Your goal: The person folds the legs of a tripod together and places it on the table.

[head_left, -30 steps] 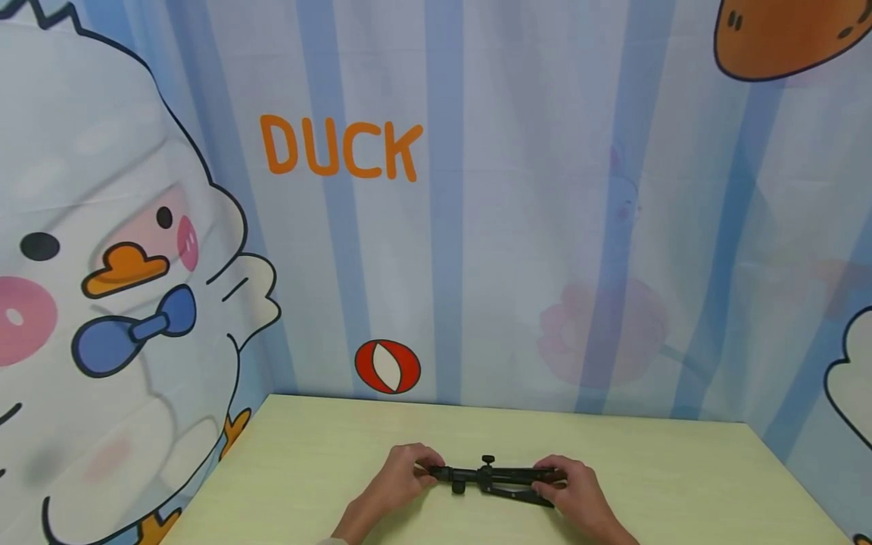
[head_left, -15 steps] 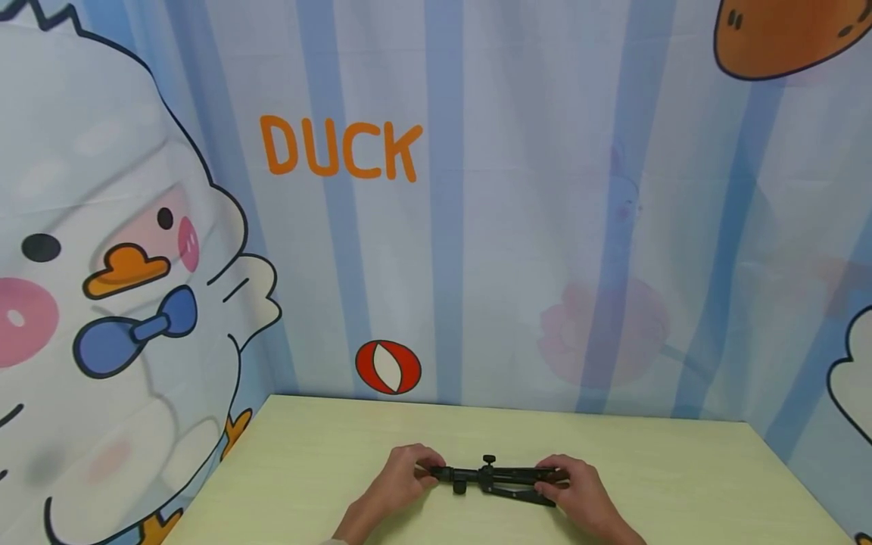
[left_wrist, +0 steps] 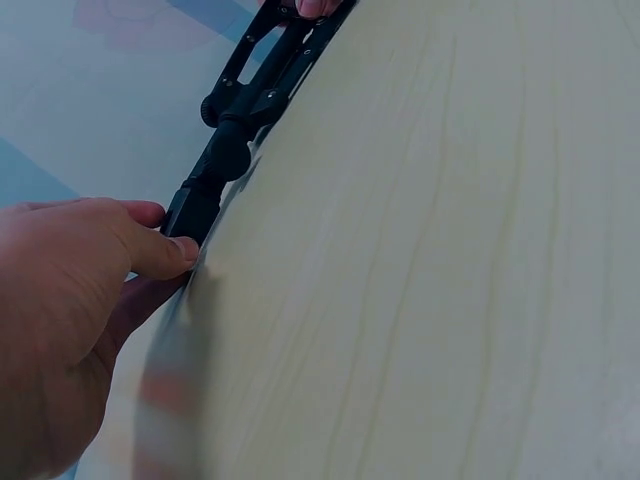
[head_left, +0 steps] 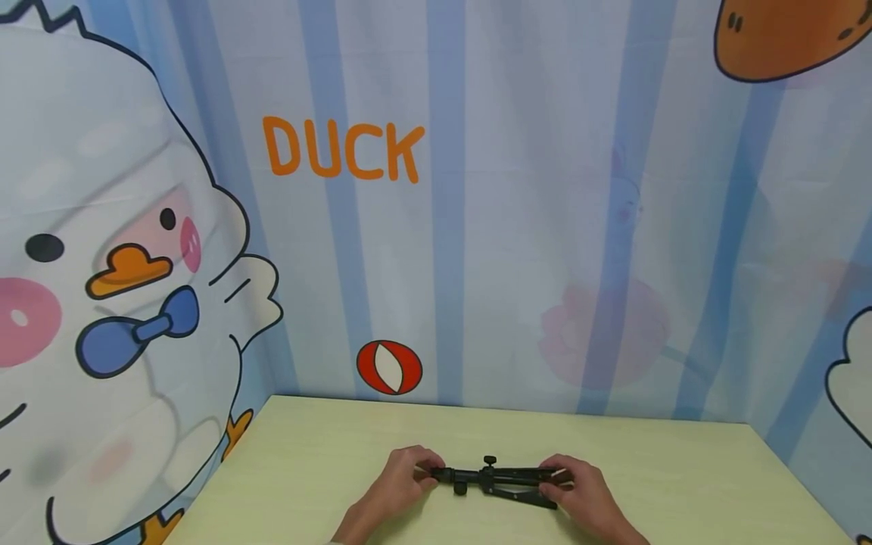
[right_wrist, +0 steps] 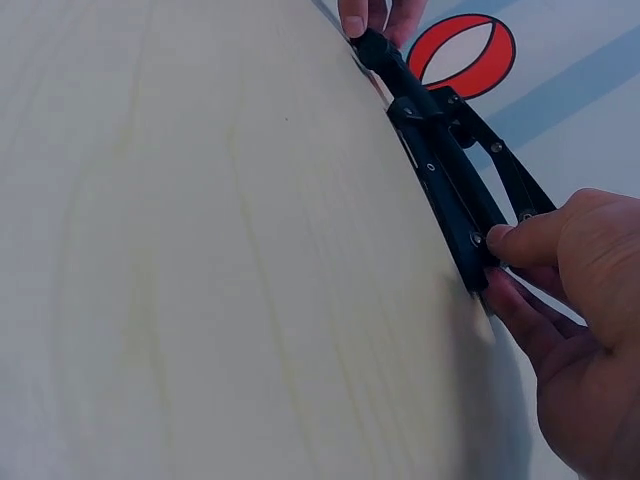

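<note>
A small black tripod [head_left: 487,476] lies lengthwise between my two hands, low over the pale tabletop. My left hand [head_left: 400,482] pinches its narrow end between thumb and fingers. Its legs point right, where my right hand [head_left: 584,493] holds them near the tips. One leg [head_left: 521,496] angles slightly away from the others on the near side. A knob [head_left: 490,460] sticks up from the middle. In the left wrist view, the thumb of the left hand [left_wrist: 70,300] presses the tripod's end. The right wrist view shows the right hand [right_wrist: 590,290] with its thumb on a leg.
The light wood-grain table [head_left: 320,431] extends around the hands. Behind it hangs a blue-striped curtain [head_left: 504,227] with a printed duck [head_left: 129,409] at the left and a printed red-and-white ball [head_left: 371,368].
My right hand has shifted very slightly to the right at the legs. The left hand keeps its hold on the narrow end, and the tripod stays almost in place.
</note>
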`<state>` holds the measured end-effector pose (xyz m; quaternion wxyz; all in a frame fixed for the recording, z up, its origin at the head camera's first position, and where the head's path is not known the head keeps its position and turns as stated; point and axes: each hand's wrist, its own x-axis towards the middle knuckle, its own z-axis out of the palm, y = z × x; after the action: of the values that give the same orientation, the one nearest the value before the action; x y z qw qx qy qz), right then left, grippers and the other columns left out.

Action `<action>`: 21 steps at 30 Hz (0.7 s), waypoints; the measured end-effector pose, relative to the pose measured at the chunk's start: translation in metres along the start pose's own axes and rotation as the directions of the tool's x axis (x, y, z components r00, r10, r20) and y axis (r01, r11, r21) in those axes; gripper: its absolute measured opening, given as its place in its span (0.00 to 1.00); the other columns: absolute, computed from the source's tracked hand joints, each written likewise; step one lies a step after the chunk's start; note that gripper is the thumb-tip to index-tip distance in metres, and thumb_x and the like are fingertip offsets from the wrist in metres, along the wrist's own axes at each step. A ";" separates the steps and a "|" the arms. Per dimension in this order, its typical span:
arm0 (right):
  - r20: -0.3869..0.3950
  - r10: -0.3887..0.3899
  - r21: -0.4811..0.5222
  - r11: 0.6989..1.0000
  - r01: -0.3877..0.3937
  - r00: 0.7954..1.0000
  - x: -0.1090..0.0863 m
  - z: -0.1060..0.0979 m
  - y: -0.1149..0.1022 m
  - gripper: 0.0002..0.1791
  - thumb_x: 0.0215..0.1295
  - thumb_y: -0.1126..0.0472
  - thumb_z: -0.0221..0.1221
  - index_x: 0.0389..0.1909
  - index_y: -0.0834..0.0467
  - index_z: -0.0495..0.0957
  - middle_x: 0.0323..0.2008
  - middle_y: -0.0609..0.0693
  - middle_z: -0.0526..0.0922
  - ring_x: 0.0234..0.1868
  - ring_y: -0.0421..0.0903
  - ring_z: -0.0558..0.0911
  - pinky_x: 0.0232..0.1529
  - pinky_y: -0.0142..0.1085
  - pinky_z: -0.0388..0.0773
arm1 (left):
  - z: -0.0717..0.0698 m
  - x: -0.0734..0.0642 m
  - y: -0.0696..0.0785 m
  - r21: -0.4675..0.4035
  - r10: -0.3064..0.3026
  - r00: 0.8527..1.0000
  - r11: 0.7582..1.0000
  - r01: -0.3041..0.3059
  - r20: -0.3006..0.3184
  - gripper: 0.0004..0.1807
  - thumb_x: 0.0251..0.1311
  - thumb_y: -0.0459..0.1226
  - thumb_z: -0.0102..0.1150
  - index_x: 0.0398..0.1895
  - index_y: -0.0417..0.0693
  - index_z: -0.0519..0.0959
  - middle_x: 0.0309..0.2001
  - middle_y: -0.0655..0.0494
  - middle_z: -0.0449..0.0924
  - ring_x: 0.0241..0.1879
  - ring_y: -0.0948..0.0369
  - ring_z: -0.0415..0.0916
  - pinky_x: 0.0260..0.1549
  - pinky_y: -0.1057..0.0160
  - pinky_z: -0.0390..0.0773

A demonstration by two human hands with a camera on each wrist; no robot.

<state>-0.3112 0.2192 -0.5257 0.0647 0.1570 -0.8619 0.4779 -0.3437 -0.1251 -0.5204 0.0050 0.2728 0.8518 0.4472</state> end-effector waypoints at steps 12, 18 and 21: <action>0.020 0.009 0.024 1.000 -0.010 1.000 0.000 -0.008 0.000 0.12 0.60 0.69 0.72 0.44 0.63 0.84 0.37 0.52 0.87 0.35 0.47 0.88 0.36 0.31 0.85 | -0.004 -0.002 -0.002 0.021 0.023 1.000 1.000 -0.023 -0.020 0.13 0.58 0.19 0.66 0.43 0.40 0.87 0.39 0.56 0.83 0.41 0.56 0.84 0.40 0.68 0.85; 0.024 0.006 0.006 1.000 -0.007 1.000 -0.003 -0.015 0.001 0.12 0.61 0.68 0.72 0.44 0.62 0.83 0.37 0.51 0.86 0.36 0.46 0.87 0.38 0.33 0.85 | -0.008 -0.006 -0.001 0.021 0.041 0.999 0.999 -0.041 -0.004 0.09 0.63 0.25 0.67 0.46 0.38 0.86 0.42 0.52 0.84 0.45 0.54 0.83 0.43 0.64 0.86; 0.050 0.005 -0.009 1.000 -0.005 0.999 -0.004 -0.021 0.001 0.12 0.62 0.67 0.71 0.45 0.63 0.82 0.38 0.51 0.85 0.37 0.47 0.87 0.39 0.33 0.85 | -0.012 -0.007 0.003 0.050 0.014 1.000 0.999 -0.016 0.025 0.10 0.67 0.31 0.66 0.50 0.39 0.85 0.47 0.51 0.84 0.49 0.52 0.82 0.47 0.59 0.86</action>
<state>-0.3089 0.2384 -0.5164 0.0428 0.1664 -0.8657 0.4702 -0.3391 -0.1367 -0.5124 0.0052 0.2847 0.8605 0.4225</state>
